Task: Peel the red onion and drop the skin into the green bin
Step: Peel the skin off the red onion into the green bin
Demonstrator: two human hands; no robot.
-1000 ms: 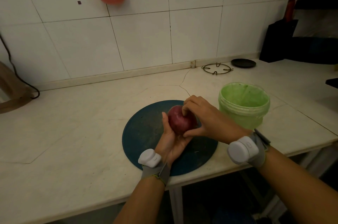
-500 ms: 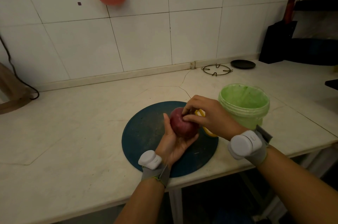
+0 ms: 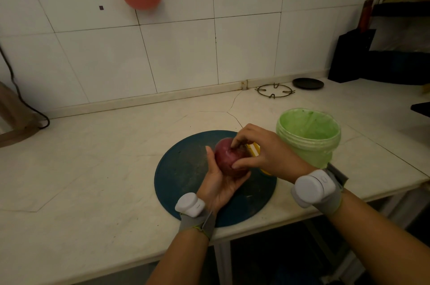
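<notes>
Red onion (image 3: 229, 157): over the board's 3 o'clock half, held between both hands.

Pale stone counter (image 3: 104, 168), largest: near edge running under both wrists, hairline cracks at 12 o'clock of the board, broad run of surface toward 9 o'clock as far as a black cable (image 3: 23, 98).

Round dark-blue board (image 3: 186, 173): 6 o'clock rim almost at the counter's near edge.

Green bin (image 3: 309, 152): just beside the board at 2 o'clock, mouth upward, near the counter's right edge.

Left hand (image 3: 218, 182): palm up beneath the onion, fingers wrapped round its underside, thumb upright along its 9 o'clock flank.

Right hand (image 3: 267, 154): reaching in from 3 o'clock, curled fingertips and thumb pinching at the onion's skin.

Right wrist unit (image 3: 313, 188), white on a grey strap: small mark on its face, too small to read.

Left wrist unit (image 3: 189, 204): same white, no mark readable.

Wire ring (image 3: 274, 91) and black dish (image 3: 307, 83): by the wall at 1 o'clock.

Yellow-and-white object (image 3: 253, 147): mostly hidden behind the right hand, kind not clear.
</notes>
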